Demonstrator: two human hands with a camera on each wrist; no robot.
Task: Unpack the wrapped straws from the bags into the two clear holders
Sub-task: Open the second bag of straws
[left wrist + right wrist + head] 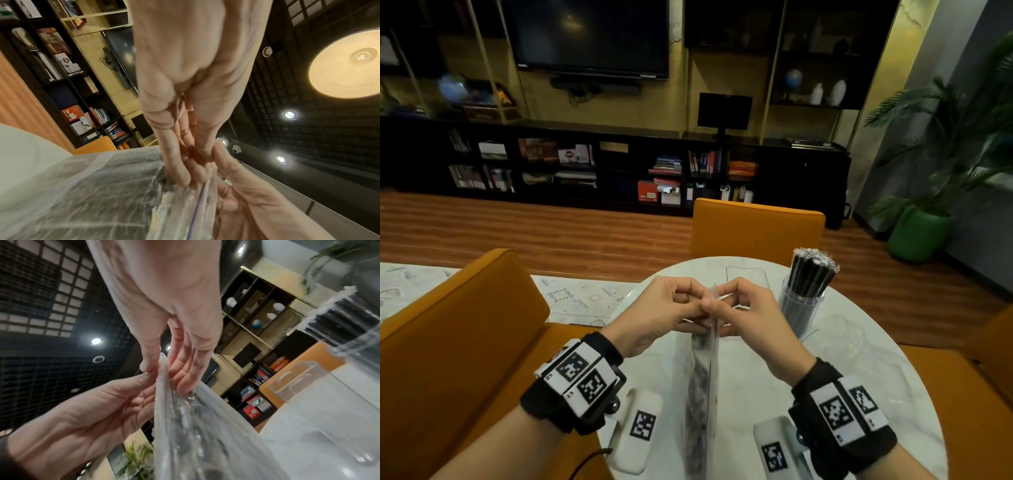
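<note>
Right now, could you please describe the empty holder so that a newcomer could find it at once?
On the round marble table, look just beyond the two hands pinching the bag. The empty holder stands there, left of the round holder; it is squarish and clear, while that one is packed with dark straws.

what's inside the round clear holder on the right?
The round holder is packed with upright black wrapped straws, tops sticking above its rim. Their lower ends blur behind the plastic; the count can't be told.
</note>
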